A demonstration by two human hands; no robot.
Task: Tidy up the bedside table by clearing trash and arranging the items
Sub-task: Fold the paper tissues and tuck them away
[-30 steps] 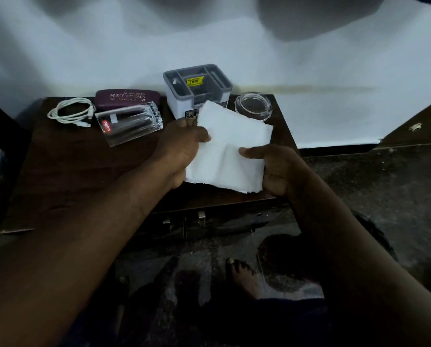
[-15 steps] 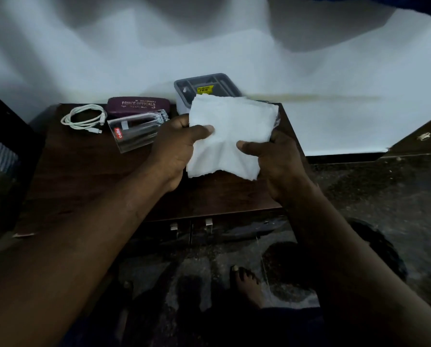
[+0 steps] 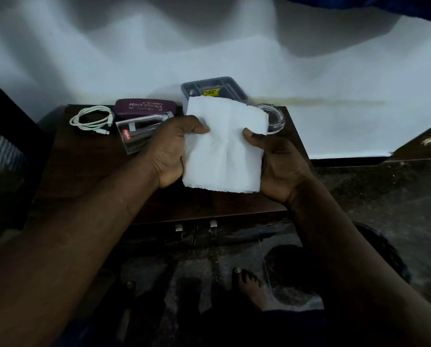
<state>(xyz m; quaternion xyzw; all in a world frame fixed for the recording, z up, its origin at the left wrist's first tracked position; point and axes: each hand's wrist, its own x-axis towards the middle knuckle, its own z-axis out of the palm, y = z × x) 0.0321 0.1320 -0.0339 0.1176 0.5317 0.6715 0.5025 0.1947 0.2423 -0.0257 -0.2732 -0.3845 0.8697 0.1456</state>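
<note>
A white paper napkin (image 3: 224, 146) is held flat above the dark wooden bedside table (image 3: 84, 176). My left hand (image 3: 170, 151) pinches its left edge and my right hand (image 3: 277, 161) pinches its right edge, thumbs on top. Behind the hands, along the table's back, lie a coiled white cable (image 3: 91, 120), a maroon glasses case (image 3: 144, 107), a clear plastic box with a red label (image 3: 139, 132), a grey compartment organiser (image 3: 214, 90) partly hidden by the napkin, and a round glass dish (image 3: 274, 118).
A white wall rises behind the table. Two metal drawer handles (image 3: 196, 227) sit on the table's front. My bare foot (image 3: 249, 286) stands on the dark speckled floor below. A dark wooden piece (image 3: 419, 146) is at the right.
Both hands have turned and re-gripped the napkin, which now stands taller and narrower. The view has tilted down a little, so the table items sit lower in the frame.
</note>
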